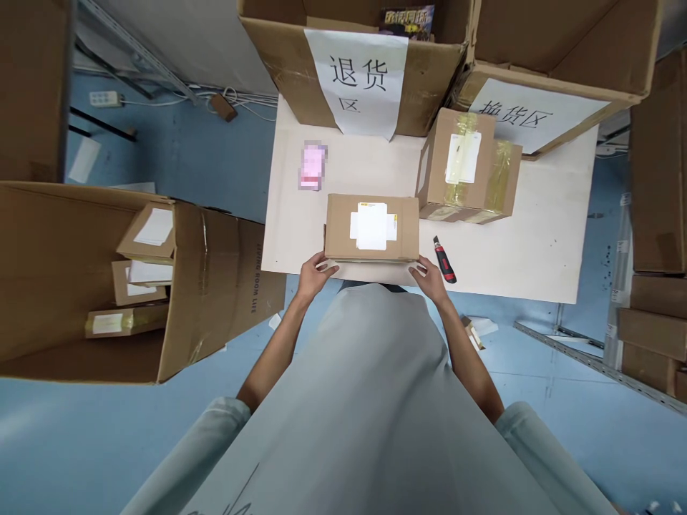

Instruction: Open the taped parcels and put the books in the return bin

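A person stands at a pale table [547,236] with both hands at a brown carton [339,227], which lies flat near the table's front edge, long side towards the body. White labels [371,226] with small yellow marks cover the middle of its top. The left hand [315,276] is at the carton's near left corner, the right hand [428,277] at the near right one, each with its thumb apart from the curled fingers; whether they grip the carton or only touch it cannot be told from above.

Just right of the carton lies a red-and-black utility knife [445,260], aslant. Behind it two taped boxes [434,164] stand side by side, touching. A blurred pink item [312,165] lies beyond the carton's left end. Two large open boxes with paper signs [357,82] stand along the table's far side. To the left, a big open box [201,286] contains smaller labelled parcels [129,320].
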### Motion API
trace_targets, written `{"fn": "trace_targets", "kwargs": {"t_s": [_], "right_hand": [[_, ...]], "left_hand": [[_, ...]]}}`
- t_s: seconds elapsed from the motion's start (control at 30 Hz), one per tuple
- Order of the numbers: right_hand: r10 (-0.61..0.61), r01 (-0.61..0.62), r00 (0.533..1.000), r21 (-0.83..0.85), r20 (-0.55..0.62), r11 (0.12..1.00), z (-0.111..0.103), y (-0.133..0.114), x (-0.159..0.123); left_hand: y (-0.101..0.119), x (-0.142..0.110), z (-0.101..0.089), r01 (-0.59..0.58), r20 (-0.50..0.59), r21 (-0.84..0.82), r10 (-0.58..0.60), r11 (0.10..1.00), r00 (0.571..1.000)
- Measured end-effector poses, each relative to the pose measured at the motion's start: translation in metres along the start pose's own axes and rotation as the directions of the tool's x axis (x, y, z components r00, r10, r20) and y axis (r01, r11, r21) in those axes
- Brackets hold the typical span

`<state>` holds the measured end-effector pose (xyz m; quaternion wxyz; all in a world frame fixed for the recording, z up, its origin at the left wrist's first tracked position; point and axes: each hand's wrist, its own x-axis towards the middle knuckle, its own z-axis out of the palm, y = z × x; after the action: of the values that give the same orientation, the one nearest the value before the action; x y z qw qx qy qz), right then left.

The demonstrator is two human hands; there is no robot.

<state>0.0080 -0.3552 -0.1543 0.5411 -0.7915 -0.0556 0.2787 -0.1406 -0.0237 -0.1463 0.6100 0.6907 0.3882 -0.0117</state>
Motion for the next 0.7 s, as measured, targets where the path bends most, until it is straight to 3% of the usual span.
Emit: {"fn": "trace_targets", "kwargs": {"t_s": [0.2, 0.33, 0.5, 0.7], "right_hand": [[-0.140, 0.142, 0.986, 0.013, -0.087, 0.990, -0.014, -0.045, 0.004], [-0.158, 0.162, 0.982, 0.023, -0.104, 0.987, -0.017, -0.064, 0.005], [-0.144, 0.144, 0.988, 0.011, -0.058, 0.989, -0.008, -0.059, 0.008], [-0.151, 0.151, 0.989, -0.010, -0.002, 0.989, -0.004, -0.051, 0.010]], "left_hand": [[0.023, -0.005, -0.011, -0.146, -0.137, -0.075, 0.135, 0.986, 0.981], [0.038, -0.009, -0.014, -0.190, -0.177, -0.127, 0.166, 0.974, 0.970], [0.039, -0.010, -0.004, -0.142, -0.098, -0.150, 0.128, 0.979, 0.987], [0.029, -0.006, -0.003, -0.172, -0.038, -0.105, 0.169, 0.979, 0.985]]}}
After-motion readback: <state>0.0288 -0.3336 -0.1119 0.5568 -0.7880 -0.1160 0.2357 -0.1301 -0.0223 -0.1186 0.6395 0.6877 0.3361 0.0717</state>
